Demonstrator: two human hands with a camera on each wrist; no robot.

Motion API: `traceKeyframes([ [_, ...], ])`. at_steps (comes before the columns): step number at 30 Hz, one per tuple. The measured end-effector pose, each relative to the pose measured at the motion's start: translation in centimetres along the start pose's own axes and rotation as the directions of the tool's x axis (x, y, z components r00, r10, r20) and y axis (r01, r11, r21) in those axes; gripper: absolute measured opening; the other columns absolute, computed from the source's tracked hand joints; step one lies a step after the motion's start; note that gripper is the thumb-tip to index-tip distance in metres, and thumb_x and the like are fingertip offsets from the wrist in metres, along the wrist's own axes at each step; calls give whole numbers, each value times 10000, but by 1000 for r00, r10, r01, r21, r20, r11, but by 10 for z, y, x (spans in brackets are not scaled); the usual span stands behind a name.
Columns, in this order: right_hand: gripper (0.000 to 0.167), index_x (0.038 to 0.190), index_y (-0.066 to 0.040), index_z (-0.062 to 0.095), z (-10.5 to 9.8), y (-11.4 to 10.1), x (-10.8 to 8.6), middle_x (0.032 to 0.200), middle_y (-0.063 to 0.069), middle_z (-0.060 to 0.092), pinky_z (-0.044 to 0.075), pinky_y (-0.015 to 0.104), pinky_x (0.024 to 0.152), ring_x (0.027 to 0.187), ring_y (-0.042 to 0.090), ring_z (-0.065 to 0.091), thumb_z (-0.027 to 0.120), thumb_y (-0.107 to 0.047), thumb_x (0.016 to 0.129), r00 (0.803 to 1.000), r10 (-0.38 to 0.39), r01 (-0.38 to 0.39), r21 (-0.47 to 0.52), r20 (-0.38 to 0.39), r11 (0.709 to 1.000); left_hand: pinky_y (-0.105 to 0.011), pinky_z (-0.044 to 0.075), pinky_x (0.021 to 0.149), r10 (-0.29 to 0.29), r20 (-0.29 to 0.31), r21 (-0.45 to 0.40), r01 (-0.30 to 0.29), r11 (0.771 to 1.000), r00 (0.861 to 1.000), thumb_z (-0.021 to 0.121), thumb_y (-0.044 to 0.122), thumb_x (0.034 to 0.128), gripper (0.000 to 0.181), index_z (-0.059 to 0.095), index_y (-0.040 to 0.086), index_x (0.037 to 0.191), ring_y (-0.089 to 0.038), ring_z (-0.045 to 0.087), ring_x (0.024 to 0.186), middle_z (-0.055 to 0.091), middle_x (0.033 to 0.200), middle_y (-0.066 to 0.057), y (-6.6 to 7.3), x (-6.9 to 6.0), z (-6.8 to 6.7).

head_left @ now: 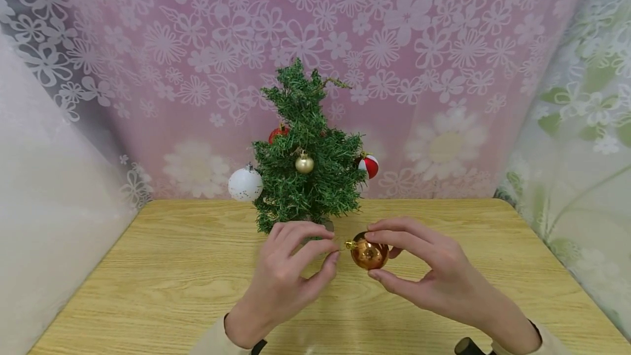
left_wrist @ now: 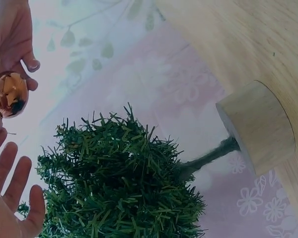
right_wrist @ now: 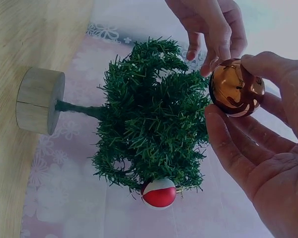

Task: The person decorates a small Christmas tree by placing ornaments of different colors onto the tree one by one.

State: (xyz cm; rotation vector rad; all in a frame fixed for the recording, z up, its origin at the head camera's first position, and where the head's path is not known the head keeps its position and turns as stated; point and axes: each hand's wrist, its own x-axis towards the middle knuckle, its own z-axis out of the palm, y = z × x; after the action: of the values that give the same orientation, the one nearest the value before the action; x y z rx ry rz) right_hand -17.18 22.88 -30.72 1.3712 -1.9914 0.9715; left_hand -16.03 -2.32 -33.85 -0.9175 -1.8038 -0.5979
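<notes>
Between the thumb and fingers of my right hand is a shiny copper-gold Christmas ball, its gold cap turned toward the left. My left hand pinches the ball's thin hanging string beside the cap; the string itself is barely visible. In the right wrist view the ball sits against the right fingertips, and the left hand is just beyond it. A small green artificial Christmas tree stands behind both hands.
On the tree hang a white ball, a small gold ball, a red-and-white ball and a red ball. Its round wooden base stands on the wood-grain table. A flowered pink curtain hangs behind.
</notes>
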Motion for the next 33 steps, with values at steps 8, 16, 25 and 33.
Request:
traceKeyframes([
  [8,323,1249,-153,701,-1,2,-3,1189,30,653,534,127,770,950,72,659,679,-310,967,1000,16,-16,2,22,1000,-277,485,808,-63,-112,-134,48,990,992,599,137,989,140,709,102,910,-196,657,904,712,1003,-68,-2,2,-2],
  [16,566,1202,-185,625,4,-3,-3,1144,-42,646,494,109,713,851,5,602,741,70,710,990,54,-66,86,131,994,-231,538,848,-173,-66,-282,148,948,983,639,95,974,66,696,80,944,-195,670,952,696,1049,-86,4,-1,-1],
  [25,418,1003,-201,559,15,-6,0,800,-154,521,329,50,530,614,-118,337,615,140,767,985,122,-134,96,122,986,-247,534,901,-179,-27,-314,162,936,983,633,116,993,70,695,109,962,-189,665,992,693,1057,-74,12,-2,4],
  [33,360,1072,-194,646,20,-3,2,825,-134,635,373,47,554,596,-105,381,709,94,863,990,76,-90,110,123,990,-257,542,892,-170,-31,-313,152,938,985,638,115,983,63,693,104,956,-192,666,992,695,1057,-69,13,0,6],
])
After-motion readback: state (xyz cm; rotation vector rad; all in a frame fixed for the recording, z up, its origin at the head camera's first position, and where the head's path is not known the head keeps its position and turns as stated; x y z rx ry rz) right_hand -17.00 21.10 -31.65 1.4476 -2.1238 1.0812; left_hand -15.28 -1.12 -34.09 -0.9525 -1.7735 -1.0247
